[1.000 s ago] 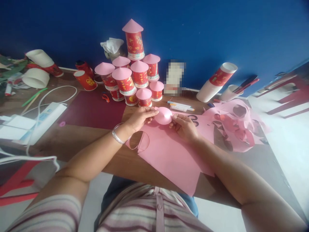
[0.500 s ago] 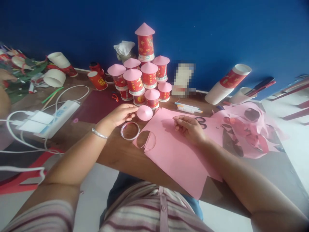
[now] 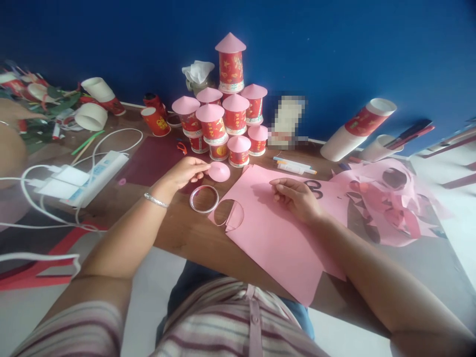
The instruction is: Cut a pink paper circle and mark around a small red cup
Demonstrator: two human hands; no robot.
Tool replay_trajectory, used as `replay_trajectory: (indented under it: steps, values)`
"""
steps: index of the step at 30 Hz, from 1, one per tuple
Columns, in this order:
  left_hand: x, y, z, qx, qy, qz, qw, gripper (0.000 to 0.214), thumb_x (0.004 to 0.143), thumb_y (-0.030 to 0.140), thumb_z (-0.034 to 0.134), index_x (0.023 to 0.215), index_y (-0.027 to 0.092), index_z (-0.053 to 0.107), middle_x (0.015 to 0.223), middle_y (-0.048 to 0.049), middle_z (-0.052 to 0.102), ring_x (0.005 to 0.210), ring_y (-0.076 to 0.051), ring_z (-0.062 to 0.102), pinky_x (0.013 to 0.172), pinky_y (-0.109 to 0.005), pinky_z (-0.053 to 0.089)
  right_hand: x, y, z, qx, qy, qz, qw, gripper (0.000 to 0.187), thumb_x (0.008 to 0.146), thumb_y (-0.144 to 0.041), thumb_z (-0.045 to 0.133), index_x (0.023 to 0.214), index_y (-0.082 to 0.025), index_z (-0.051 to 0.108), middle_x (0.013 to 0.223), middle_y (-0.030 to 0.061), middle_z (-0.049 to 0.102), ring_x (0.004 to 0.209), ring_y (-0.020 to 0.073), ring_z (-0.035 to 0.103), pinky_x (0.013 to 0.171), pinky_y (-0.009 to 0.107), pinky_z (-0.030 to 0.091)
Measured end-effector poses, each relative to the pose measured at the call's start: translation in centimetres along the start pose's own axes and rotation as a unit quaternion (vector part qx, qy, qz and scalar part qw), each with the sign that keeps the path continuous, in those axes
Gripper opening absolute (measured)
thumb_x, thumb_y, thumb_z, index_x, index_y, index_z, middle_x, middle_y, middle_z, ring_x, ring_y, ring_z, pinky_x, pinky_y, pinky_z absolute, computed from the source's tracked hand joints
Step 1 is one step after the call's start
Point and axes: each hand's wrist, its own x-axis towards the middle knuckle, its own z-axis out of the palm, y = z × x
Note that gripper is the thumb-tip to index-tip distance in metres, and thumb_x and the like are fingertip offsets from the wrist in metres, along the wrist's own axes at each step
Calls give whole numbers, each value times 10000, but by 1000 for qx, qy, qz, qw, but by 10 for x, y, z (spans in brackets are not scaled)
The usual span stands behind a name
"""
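My left hand [image 3: 186, 172] pinches the edge of a small pink paper cone [image 3: 219, 171], just in front of the stacked red paper cups [image 3: 238, 157] topped with similar cones. Below that hand, a roll of tape [image 3: 204, 199] lies on the table beside a round cut-out hole in the pink paper sheet [image 3: 275, 238]. Over the sheet, my right hand [image 3: 295, 198] is loosely closed, thumb near the curled fingers, with nothing visible in it. Dark scissors handles [image 3: 314, 189] show just beyond it; the rest of the scissors is hidden.
Pink paper scraps [image 3: 394, 208] lie at the right. Markers [image 3: 295, 166] rest behind the sheet, and tall stacked cups [image 3: 359, 129] lean farther right. A white power strip [image 3: 98, 178] with cables occupies the left. Another person's arm [image 3: 13, 144] is at the far left.
The view has shifted slightly, so most things appear farther right. My left hand has drawn the pink cone a little left, away from the front cup. My right hand stays over the sheet.
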Motion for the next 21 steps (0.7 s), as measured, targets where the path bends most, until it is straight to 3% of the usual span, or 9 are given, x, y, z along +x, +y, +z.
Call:
replay_trajectory:
  steps: [7,12,15,21]
  values:
    - [-4,2,-7,56,12,5,998,161,786,241,888,744,126,783,727,-84,732,531,-74,507,438,-189,300,-1,-1,0,-17,-6,0,1000,432,755,-517,1002,1009,-210,834,781,14,729,681,129,633,576,249,454]
    - [-23,8,-8,178,42,72,980,113,805,283,867,813,178,824,748,-56,765,620,-120,586,543,-208,382,-1,-1,0,-18,-1,5,1000,424,752,-508,999,1007,-211,835,804,21,736,684,133,633,571,255,446]
    - [-40,13,5,239,20,142,960,110,816,299,875,827,198,832,819,-57,809,754,-165,678,695,-233,470,-1,-1,0,-21,1,11,1000,431,755,-510,993,1015,-208,828,802,24,731,682,137,629,542,249,412]
    - [-66,19,50,321,-59,268,907,78,873,295,837,863,223,808,827,-38,769,732,-171,626,732,-297,427,-3,1,2,-59,6,-11,998,444,777,-559,947,1014,-205,824,822,22,726,631,132,601,475,243,344]
